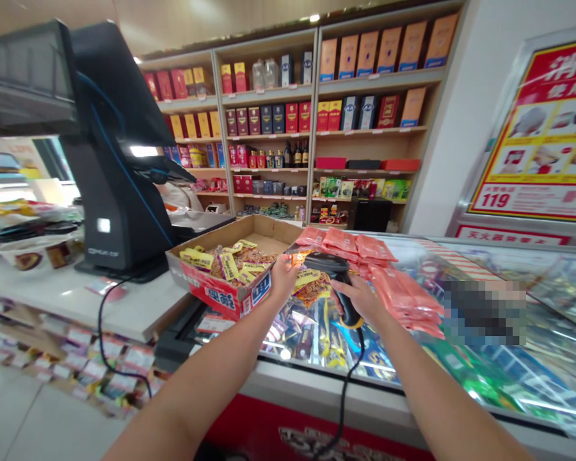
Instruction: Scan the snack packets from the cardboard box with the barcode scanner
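My left hand (283, 276) is closed on a small orange snack packet (299, 257), beside the right wall of a cardboard box (192, 275). Yellow-labelled snack packets (228, 264) lie inside that box. In my right hand (358, 296) is a black barcode scanner (349, 310), its fingers wrapped round the handle. The scanner's head points left, close to the orange packet. Below it, more snack packets (312, 288) rest on the glass counter. From the scanner's handle a black cable (345, 390) runs down over the counter's front.
Stacked pink packets (406, 298) lie on the glass counter (547, 262), right of my hands. A cash register with screens (120, 160) stands on a white counter (134, 301) at left. Shelves of boxes and bottles (269, 121) line the back wall, and a red notice (542, 128) hangs at right.
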A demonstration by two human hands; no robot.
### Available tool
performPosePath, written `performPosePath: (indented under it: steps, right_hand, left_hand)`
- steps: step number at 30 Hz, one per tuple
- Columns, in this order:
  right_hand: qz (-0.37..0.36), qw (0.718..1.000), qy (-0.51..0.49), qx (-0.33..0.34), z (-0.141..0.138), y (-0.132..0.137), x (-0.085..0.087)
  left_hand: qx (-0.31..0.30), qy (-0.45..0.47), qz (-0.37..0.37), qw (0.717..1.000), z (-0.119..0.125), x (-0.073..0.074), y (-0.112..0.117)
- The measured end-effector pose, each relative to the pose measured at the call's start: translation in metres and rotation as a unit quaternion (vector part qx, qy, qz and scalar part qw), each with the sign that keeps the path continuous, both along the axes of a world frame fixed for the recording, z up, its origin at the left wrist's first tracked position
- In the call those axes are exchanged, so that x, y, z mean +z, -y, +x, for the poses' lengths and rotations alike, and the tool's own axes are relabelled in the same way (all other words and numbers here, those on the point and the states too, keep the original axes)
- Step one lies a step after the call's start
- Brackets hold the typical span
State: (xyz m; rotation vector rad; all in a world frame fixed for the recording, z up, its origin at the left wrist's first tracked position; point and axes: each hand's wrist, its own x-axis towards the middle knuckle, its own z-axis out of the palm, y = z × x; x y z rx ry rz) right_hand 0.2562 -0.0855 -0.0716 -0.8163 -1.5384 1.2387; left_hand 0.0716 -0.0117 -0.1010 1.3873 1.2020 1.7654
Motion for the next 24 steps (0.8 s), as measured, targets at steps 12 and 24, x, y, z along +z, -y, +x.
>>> performPosePath:
  steps: [12, 24]
  right_hand:
    - [0.002, 0.999, -0.019, -0.027, 0.000, -0.001, -0.003]
    - [0.001, 0.997, -0.046, -0.060, 0.000, -0.005, -0.002]
  left_hand:
    - [-0.032, 0.033, -0.007, 0.999, 0.001, -0.001, 0.000]
    - [0.047, -0.161, 0.006, 0.986, 0.004, -0.014, -0.003]
